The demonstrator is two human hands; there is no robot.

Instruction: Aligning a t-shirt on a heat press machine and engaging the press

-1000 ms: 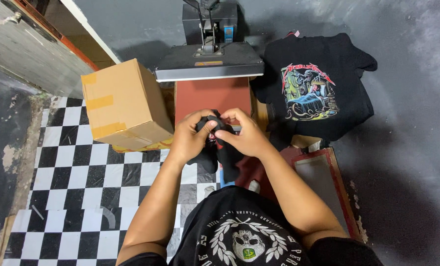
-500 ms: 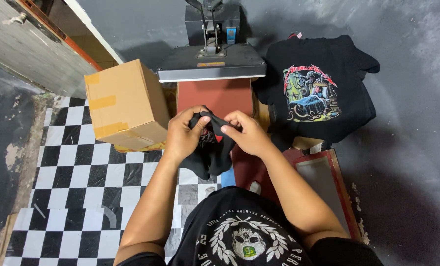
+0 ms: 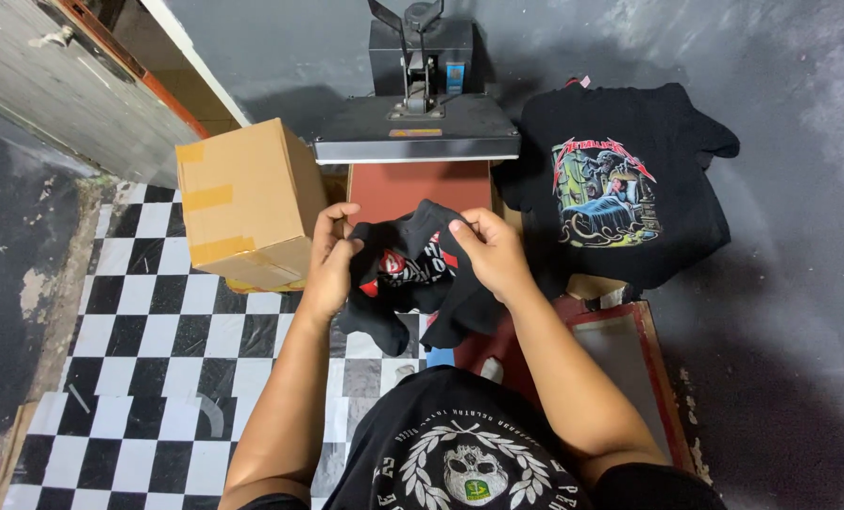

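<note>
My left hand (image 3: 330,263) and my right hand (image 3: 491,253) both grip a bunched black T-shirt (image 3: 412,274) with a red and white print, held up between them just in front of the red lower plate (image 3: 420,187) of a heat press (image 3: 416,118). The shirt hangs crumpled, its lower folds drooping toward my lap. The press's upper plate is raised above the red plate.
A taped cardboard box (image 3: 244,203) stands left of the press. A stack of black printed T-shirts (image 3: 620,179) lies to the right. A framed screen (image 3: 620,368) lies on the floor at my right. Black and white chequered flooring (image 3: 148,359) covers the left.
Both hands have spread apart and lifted slightly, opening out the black shirt so that its red and white print shows.
</note>
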